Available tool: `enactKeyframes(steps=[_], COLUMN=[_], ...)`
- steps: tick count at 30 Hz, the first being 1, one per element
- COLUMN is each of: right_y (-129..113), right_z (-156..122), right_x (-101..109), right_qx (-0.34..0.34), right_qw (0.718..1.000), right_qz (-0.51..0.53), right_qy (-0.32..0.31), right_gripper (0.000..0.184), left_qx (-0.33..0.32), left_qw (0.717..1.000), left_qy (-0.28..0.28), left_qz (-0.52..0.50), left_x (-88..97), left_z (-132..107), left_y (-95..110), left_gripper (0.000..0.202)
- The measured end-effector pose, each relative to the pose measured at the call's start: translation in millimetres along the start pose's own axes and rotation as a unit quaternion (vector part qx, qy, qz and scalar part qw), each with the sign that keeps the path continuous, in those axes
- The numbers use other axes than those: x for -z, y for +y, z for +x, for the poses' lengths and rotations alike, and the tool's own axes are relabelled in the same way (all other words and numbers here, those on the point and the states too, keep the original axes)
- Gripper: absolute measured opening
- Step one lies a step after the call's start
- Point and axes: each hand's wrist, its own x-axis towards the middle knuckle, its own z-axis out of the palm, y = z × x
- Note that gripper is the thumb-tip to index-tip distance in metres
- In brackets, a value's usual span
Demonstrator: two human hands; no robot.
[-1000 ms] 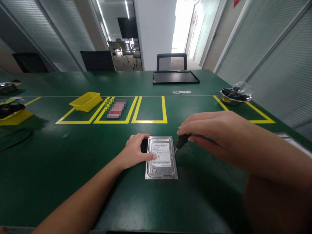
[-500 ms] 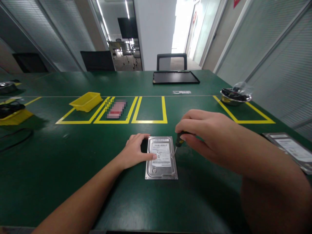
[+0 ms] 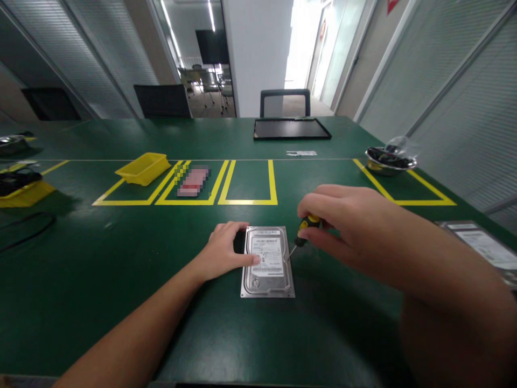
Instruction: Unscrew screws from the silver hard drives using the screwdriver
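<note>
A silver hard drive (image 3: 267, 283) with a white label lies flat on the green table in front of me. My left hand (image 3: 224, 250) grips its left side, with the thumb on the label and the fingers around the upper left edge. In my right hand (image 3: 339, 215) is a small black and yellow screwdriver (image 3: 307, 223), pinched by the handle. Its thin shaft slants down to the left, and the tip is at the drive's right edge. Whether the tip sits in a screw is too small to tell.
A second hard drive (image 3: 480, 242) lies at the right, partly behind my forearm. Further back are a yellow tray (image 3: 145, 168), a pixelated reddish item (image 3: 194, 181), a metal bowl (image 3: 390, 164) of dark parts and a black-framed panel (image 3: 291, 129). Yellow tape (image 3: 248, 202) marks the table.
My right hand has shifted slightly right, and the screwdriver leans over more, showing more of its yellow handle. The left hand and the hard drive have stayed put.
</note>
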Motion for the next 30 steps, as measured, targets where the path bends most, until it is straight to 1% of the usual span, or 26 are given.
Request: enactKeyframes(steps=[3, 7, 9, 14, 17, 19, 22, 24, 27, 30], right_y=[-1.2, -1.4, -1.9, -2.9, -1.7, -0.9, -0.5, -0.5, 0.1, 2.2], right_z=[0.7, 2.3, 2.8, 1.9, 1.1, 1.1, 1.7, 2.2, 2.6, 2.3], right_x=[-1.4, -2.7, -2.1, 0.7, 1.2, 0.9, 0.2, 0.0, 0.2, 0.4], right_qx=[-0.012, -0.016, -0.006, 0.022, 0.031, 0.034, 0.022, 0.017, 0.031, 0.051], right_qw=[1.0, 1.0, 1.0, 0.999, 0.998, 0.998, 0.999, 0.999, 0.999, 0.997], right_qz=[-0.015, -0.014, -0.006, 0.028, 0.047, 0.056, 0.049, 0.037, 0.034, 0.049], right_qy=[0.005, -0.003, -0.008, -0.022, -0.028, -0.021, -0.007, -0.005, -0.004, 0.002], right_gripper=[0.002, 0.003, 0.003, 0.014, 0.015, 0.012, 0.009, 0.012, 0.013, 0.021], left_qx=[0.002, 0.003, 0.002, -0.003, -0.004, -0.004, -0.005, -0.003, -0.002, -0.005], left_qw=[1.0, 1.0, 1.0, 1.0, 1.0, 1.0, 1.0, 1.0, 1.0, 1.0], left_qy=[-0.004, -0.002, -0.001, -0.001, -0.002, 0.0, 0.001, 0.0, 0.001, 0.002], left_qz=[0.001, 0.0, 0.0, -0.003, -0.003, 0.0, 0.004, 0.005, 0.004, 0.003], left_x=[0.8, 1.3, 1.1, -0.2, -0.4, -0.3, -0.1, -0.3, -1.1, -1.7], left_z=[-0.4, -0.5, -0.3, 0.9, 1.5, 1.5, 0.8, 0.3, -0.2, -0.1], left_y=[2.4, 4.1, 3.2, -1.5, -2.5, -1.9, -0.4, 0.2, -0.3, -1.8], left_gripper=[0.086, 0.086, 0.085, 0.085, 0.085, 0.086, 0.086, 0.085, 0.085, 0.085])
